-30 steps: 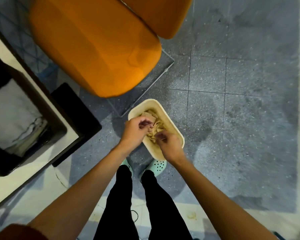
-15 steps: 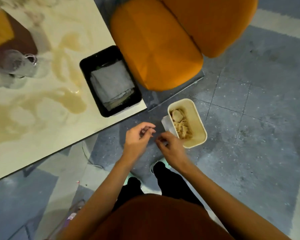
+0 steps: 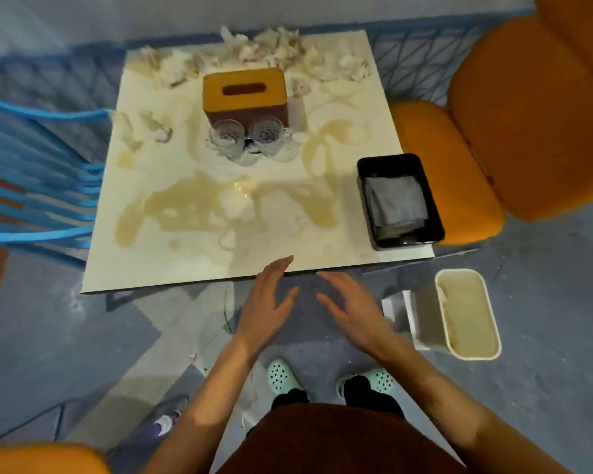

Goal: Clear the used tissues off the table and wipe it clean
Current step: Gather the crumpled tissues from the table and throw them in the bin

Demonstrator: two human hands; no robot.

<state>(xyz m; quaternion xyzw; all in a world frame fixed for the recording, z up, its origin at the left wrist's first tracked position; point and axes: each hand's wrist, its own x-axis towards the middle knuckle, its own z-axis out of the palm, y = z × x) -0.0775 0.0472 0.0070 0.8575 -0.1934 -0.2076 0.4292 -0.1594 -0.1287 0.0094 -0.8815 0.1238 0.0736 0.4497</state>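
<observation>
Tissues [image 3: 271, 46] heaped along desk [image 3: 172, 268] far edge; clearing step unfinished. Your left hand [image 3: 271, 302], right hand [image 3: 350, 306] both released, empty. Next: reach across, gather.

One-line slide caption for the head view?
Open left hand and right hand hover before a stained table strewn with crumpled tissues.

left hand [image 3: 269, 302]: fingers straight, empty | right hand [image 3: 351, 307]: fingers straight, empty

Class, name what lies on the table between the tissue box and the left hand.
In the head view: two glasses right before the tissue box, then a brown spill toward the left hand.
</observation>
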